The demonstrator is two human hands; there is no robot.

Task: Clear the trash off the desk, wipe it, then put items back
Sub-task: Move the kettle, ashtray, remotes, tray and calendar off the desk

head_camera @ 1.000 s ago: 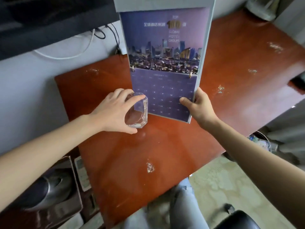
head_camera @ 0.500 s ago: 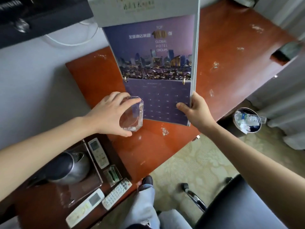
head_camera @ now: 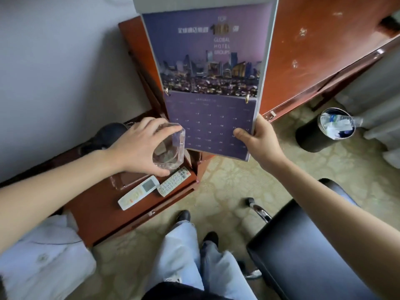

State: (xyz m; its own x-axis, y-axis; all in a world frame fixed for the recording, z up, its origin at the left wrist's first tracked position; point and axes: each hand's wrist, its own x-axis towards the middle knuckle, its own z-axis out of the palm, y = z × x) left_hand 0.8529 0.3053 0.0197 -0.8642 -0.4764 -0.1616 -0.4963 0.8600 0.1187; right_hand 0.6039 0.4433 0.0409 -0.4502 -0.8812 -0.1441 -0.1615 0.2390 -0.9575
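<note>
Desk (head_camera: 320,53): red-brown top, bare where visible, several pale flecks and smears on it; wiping judged not yet finished, though no cloth in view. Calendar (head_camera: 207,83): purple, skyline photo over a date grid, held up off the desk, tilted, lower right corner pinched by right hand (head_camera: 259,141), thumb on the front face, fingers behind. Clear glass ashtray (head_camera: 171,148): gripped from above by left hand (head_camera: 138,148), fingers curled over the rim, held above the low side cabinet (head_camera: 101,204), left of the calendar's lower edge and just beside it; contact between the 2 not resolvable. On the cabinet directly below: 2 remotes, white remote (head_camera: 138,192) and grey keypad remote (head_camera: 174,180), side by side, plus a dark kettle (head_camera: 108,135) partly hidden behind the left hand. Trash bin (head_camera: 324,131) on the floor to the right, plastic bottles and wrappers inside. Black chair (head_camera: 313,250) at lower right. Step judged: items lifted clear of the desk, for setting aside or return. Risks: calendar held by 1 corner only, so likely to swing or slip out of the pinch; glass smooth and heavy-looking, a loosened grip drops it onto the remotes; calendar blocks sight of the desk's left part, so a blind set-down could clip the edge.
</note>
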